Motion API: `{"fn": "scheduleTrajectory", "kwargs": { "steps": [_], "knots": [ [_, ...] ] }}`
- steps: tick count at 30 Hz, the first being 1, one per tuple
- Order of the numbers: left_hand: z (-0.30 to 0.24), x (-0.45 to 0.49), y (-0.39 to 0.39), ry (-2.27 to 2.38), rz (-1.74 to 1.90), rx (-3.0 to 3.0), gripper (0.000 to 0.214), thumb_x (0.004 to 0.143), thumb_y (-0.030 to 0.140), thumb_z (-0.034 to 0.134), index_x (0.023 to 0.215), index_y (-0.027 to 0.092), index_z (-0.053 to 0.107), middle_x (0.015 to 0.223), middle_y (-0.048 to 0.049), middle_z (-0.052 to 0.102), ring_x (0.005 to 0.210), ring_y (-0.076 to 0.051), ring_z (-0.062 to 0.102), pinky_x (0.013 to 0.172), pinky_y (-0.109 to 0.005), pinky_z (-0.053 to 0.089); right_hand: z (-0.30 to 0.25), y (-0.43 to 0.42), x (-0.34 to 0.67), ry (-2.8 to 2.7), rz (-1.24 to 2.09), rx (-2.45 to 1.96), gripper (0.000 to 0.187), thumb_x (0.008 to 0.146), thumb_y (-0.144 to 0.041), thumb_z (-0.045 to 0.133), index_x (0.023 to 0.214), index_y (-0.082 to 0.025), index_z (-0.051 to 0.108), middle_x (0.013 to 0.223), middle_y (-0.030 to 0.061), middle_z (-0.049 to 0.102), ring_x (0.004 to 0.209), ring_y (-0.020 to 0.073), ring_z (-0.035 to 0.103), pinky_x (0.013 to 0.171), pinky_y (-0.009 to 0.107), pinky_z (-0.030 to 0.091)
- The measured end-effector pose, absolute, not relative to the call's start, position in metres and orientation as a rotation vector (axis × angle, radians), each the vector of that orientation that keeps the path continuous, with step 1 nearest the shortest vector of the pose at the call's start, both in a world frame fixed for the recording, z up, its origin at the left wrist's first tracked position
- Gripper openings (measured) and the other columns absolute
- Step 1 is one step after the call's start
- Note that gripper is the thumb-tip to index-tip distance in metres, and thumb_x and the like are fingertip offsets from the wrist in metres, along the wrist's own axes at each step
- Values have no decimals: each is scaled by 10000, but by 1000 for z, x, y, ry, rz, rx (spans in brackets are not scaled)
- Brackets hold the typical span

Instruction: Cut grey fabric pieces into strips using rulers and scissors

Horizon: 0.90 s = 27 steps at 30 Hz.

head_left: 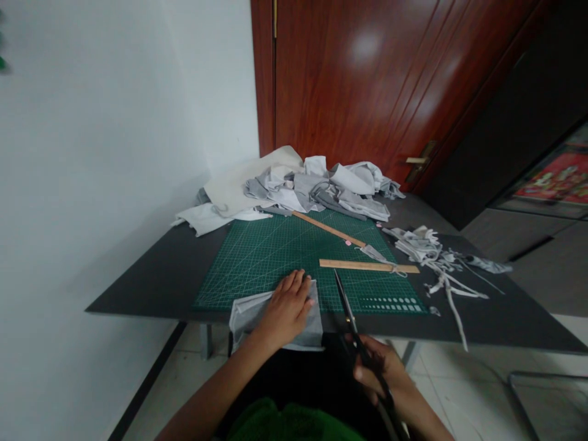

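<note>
My left hand (288, 306) lies flat on a piece of light grey fabric (250, 315), fingers stretched forward and close together. The fabric looks folded and hangs over the table's front edge. In my right hand (386, 370) is a pair of scissors (345, 301) with black handles, its blades pointing away from me over the mat and looking closed. A green cutting mat (261, 257) with a printed grid lies beneath. One wooden ruler (362, 265) rests just beyond the scissor tips. Farther back, a second wooden ruler (328, 229) lies slantwise.
Crumpled grey and white cloth (316, 187) is heaped at the back of the dark table (151, 275). Fabric strips and scraps (422, 245) lie on the right. A white wall (114, 153) borders the left side, and a reddish wooden door (349, 92) stands behind.
</note>
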<state>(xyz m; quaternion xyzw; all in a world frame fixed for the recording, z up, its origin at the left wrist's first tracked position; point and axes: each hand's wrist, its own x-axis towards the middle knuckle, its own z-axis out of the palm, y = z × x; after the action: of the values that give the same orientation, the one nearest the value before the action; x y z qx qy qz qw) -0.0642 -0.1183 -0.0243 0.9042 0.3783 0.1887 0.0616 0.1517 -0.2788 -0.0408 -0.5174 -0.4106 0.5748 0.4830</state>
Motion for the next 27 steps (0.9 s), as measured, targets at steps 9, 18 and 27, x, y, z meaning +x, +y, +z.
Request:
{"fn": "scheduleTrajectory", "kwargs": {
  "steps": [9, 18, 27],
  "knots": [
    [-31, -62, -108, 1253, 722, 2564, 256, 998, 213, 506, 1216, 173, 636, 1451, -137, 558, 1356, -287, 512, 1161, -492, 423, -1, -212, 225, -1193, 1082, -1611, 703, 594, -374, 900, 1219, -209, 621, 666, -33, 668, 508, 155, 568, 463, 262, 422],
    [-18, -67, -78, 1231, 772, 2441, 131, 950, 136, 517, 952, 220, 618, 1336, -73, 594, 1228, -259, 545, 1032, -456, 480, 28, -59, 311, -1553, 85, -2180, 557, 752, -268, 725, 1271, -71, 681, 962, 174, 778, 919, 297, 729, 749, 322, 485],
    [-1, -48, 33, 1269, 742, 2435, 81, 865, 146, 577, 824, 209, 607, 1025, -30, 643, 992, -224, 546, 921, -379, 436, -22, -35, 381, -1598, 187, -2126, 637, 762, -421, 737, 1311, -103, 689, 931, 153, 780, 792, 290, 742, 689, 352, 529]
  ]
}}
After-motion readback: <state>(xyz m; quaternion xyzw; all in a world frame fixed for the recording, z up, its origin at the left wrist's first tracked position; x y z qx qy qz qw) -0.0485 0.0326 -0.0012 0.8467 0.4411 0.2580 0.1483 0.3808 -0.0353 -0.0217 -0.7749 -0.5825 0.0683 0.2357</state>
